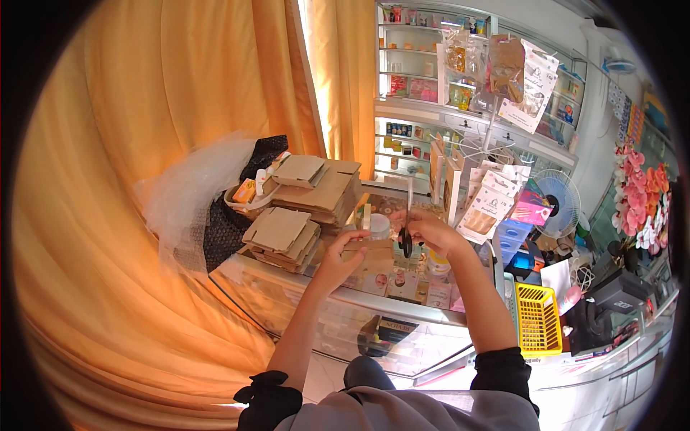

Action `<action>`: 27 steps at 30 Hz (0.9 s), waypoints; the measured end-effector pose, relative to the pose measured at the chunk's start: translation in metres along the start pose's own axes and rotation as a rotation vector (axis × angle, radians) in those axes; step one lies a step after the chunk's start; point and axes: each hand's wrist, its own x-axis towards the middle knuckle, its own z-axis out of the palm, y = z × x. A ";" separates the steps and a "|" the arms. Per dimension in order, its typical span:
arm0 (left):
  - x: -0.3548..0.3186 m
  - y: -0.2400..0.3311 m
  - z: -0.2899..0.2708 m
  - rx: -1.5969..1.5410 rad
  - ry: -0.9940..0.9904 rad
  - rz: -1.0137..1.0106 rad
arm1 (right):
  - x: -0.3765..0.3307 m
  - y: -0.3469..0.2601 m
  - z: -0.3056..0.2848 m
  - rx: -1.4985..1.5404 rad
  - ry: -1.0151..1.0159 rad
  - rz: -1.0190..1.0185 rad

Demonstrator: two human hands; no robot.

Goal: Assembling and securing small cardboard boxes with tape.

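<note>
Scissors (407,233) with black handles and a slim silver blade stand upright in the right hand (424,228), whose fingers are closed through the handle loops, blade pointing up. The left hand (343,253) is closed on the near edge of a small flat brown cardboard box (368,253), which it holds just above the glass-topped display surface (316,302); the scissors are right beside the box's right end. A small clear jar with a white lid (379,227) sits just behind the box, between the two hands. Toward the left far corner of the surface lie stacks of folded brown cardboard boxes (305,205), with a sheet of bubble wrap (188,190) at the left edge. A yellow plastic basket (537,318) sits beyond the right edge, near a small white fan (559,197).
</note>
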 end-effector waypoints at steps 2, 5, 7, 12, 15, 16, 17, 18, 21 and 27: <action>-0.001 0.000 -0.002 -0.001 0.002 -0.014 | 0.002 -0.002 0.007 0.008 0.078 0.072; -0.003 -0.002 -0.004 -0.004 0.008 -0.024 | 0.002 -0.005 0.016 0.022 0.097 0.099; -0.003 -0.002 -0.004 -0.020 0.008 -0.030 | 0.004 0.002 0.011 0.039 0.067 0.074; -0.001 -0.004 -0.001 -0.037 0.003 -0.037 | 0.009 0.014 -0.002 0.054 -0.081 -0.050; -0.001 -0.004 -0.003 -0.038 0.005 -0.037 | 0.010 0.011 0.003 0.103 -0.178 -0.067; -0.002 -0.004 -0.003 -0.035 0.006 -0.037 | 0.008 0.010 0.005 0.075 -0.146 -0.106; -0.003 -0.003 -0.002 -0.035 0.007 -0.039 | 0.007 0.008 0.007 0.046 -0.114 -0.145; -0.002 -0.003 -0.002 -0.055 0.004 -0.057 | 0.004 0.006 0.008 0.046 -0.116 -0.143; -0.002 -0.003 -0.002 -0.069 0.009 -0.051 | -0.002 -0.011 0.012 -0.147 -0.088 -0.138; -0.002 -0.005 -0.001 -0.075 -0.004 -0.023 | -0.009 -0.011 0.004 -0.179 -0.210 -0.163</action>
